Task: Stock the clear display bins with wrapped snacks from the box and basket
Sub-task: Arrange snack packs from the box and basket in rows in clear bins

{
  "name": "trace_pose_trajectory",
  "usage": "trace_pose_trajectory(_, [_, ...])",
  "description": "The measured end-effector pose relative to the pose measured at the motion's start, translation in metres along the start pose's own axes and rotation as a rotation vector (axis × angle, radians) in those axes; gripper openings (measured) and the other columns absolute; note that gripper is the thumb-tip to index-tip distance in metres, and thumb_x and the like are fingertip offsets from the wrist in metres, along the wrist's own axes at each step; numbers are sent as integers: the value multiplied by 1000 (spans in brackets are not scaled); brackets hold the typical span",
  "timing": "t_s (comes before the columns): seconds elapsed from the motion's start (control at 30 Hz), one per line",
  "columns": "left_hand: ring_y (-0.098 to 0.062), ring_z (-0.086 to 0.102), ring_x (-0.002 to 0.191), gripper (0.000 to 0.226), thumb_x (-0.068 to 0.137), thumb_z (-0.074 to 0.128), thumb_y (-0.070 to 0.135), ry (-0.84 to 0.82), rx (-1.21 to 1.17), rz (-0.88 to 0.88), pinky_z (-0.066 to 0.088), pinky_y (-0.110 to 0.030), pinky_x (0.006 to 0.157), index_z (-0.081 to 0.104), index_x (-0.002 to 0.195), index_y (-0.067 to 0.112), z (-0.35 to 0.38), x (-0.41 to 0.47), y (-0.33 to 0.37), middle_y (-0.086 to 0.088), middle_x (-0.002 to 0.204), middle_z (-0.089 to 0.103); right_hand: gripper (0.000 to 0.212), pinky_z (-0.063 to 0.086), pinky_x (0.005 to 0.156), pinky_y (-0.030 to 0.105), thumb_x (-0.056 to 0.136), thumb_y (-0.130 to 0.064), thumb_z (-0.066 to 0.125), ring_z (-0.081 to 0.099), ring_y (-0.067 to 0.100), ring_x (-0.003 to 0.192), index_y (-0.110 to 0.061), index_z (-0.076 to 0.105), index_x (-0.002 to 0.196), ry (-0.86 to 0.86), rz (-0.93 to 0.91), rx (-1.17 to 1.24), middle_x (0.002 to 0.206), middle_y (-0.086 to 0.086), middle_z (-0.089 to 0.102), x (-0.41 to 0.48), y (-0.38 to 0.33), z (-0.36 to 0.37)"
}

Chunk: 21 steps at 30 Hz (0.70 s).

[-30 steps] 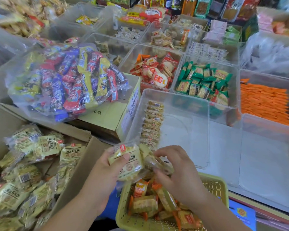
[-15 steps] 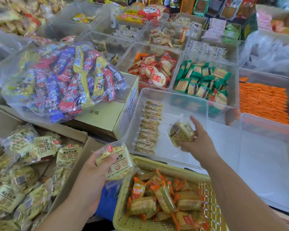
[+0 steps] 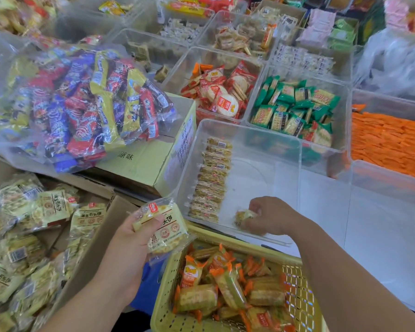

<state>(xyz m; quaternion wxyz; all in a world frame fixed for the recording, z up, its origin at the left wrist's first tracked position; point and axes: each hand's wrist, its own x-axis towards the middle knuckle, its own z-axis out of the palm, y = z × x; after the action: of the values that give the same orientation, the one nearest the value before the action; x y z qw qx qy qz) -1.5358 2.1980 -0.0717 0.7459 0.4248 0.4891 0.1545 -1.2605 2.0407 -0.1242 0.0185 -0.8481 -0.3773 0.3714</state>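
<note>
One snack row [image 3: 213, 178] in bin [image 3: 249, 131]; right fingers [image 3: 258, 208] pinch biscuit [image 3: 243, 215] inside (left fingers [image 3: 159, 221] grip packet [image 3: 169, 230]).

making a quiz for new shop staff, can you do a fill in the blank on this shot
1. The right hand grips a small wrapped snack inside the clear ____.
2. The left hand holds a cream packet; the snacks in the yellow basket have ____ wrapper ends.
3. A row of snacks lines that container's ____ wall.
Missing words: bin; orange; left.
</note>
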Motion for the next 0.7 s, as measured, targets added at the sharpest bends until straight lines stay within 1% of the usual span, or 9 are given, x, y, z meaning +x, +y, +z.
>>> trace_pose_trajectory(0.07, [-27,78,93,53,72,76,31,3,-12,-4,60,-26,56,68,123,21,2,1,1,-11,105,79,29,40,68,34,88,-44,68,56,23,87,-20,56,98,62,-52,23,93,0,60,4,2,-2])
trace_pose_trajectory(0.13, [-28,78,93,52,73,76,30,10,-19,-4,60,-27,57,68,124,20,3,2,2,-12,105,79,19,40,68,33,90,-33,69,56,23,87,-23,55,99,98,-76,80,98,1,62,7,4,-3])
trace_pose_trajectory(0.23, [-28,78,94,51,73,75,30,20,-11,5,61,-30,59,68,123,20,5,4,4,-12,106,79,22,43,69,30,87,-17,67,55,23,93,-24,53,103,0,-58,114,111,2,60,7,6,3])
trace_pose_trajectory(0.33, [-28,78,94,48,73,75,30,26,-2,5,57,-38,75,70,119,20,6,5,4,-12,106,79,31,50,89,39,89,-26,66,56,25,106,-22,51,116,-212,-25,143,124,4,58,7,9,14])
trace_pose_trajectory(0.43, [-28,78,94,47,73,75,31,33,8,2,56,-38,75,70,118,20,7,6,5,-12,105,79,51,51,93,36,91,-52,64,55,21,118,-37,47,137,-336,78,461,134,-3,56,6,7,12])
trace_pose_trajectory(0.5, [-28,78,93,48,73,75,31,40,10,-2,55,-38,75,69,119,20,8,6,6,-12,105,79,54,43,96,32,95,-60,56,54,18,122,-38,47,144,-325,15,334,140,-3,56,9,4,12])
trace_pose_trajectory(0.57, [-28,78,92,47,73,75,31,45,9,-6,56,-37,74,69,118,21,9,5,6,-12,105,79,48,43,102,33,100,-50,53,54,19,125,-26,53,142,-304,-65,142,143,0,56,13,4,15])
trace_pose_trajectory(0.63, [-26,78,90,44,75,76,31,43,7,-8,58,-31,62,70,117,22,9,5,7,-12,105,79,39,47,103,36,101,-34,57,55,22,126,-20,57,138,-304,-78,130,140,2,57,16,7,16])
trace_pose_trajectory(0.7, [-26,78,89,37,79,75,29,40,0,-10,56,-24,52,71,116,23,8,4,7,-12,104,79,34,46,102,33,100,-26,59,55,20,125,-21,60,134,-300,-107,150,136,-1,59,15,9,14])
